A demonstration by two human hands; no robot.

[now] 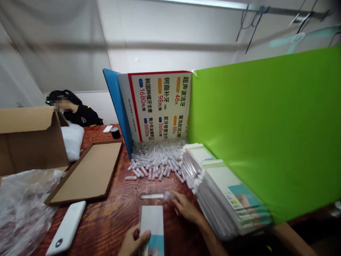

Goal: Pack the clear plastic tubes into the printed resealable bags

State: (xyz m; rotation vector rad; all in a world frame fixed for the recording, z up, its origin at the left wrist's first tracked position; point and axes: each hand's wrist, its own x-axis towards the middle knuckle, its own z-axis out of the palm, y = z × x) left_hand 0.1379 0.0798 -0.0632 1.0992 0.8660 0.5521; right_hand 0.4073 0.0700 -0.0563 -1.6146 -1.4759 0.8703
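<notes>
My left hand (135, 240) grips the left edge of a flat white and teal package (152, 221) at the bottom centre, thumb on top. Just beyond the package's upper end lies a narrow white strip in a clear sleeve (151, 196). My right hand (183, 206) is right of that strip, its fingers closed on a small clear piece (168, 196), blurred. A heap of small clear plastic tubes (157, 160) spreads on the wooden table (119, 220) in front of the boards. Right of my right hand stands a thick stack of similar packages (221, 199).
A green board (266, 135) borders the right side; a printed board (162, 106) and blue panel (117, 103) stand behind the tubes. Leftward are a cardboard tray (87, 174), white power bank (66, 227), plastic wrap (23, 209), open box (29, 142) and a person (80, 110).
</notes>
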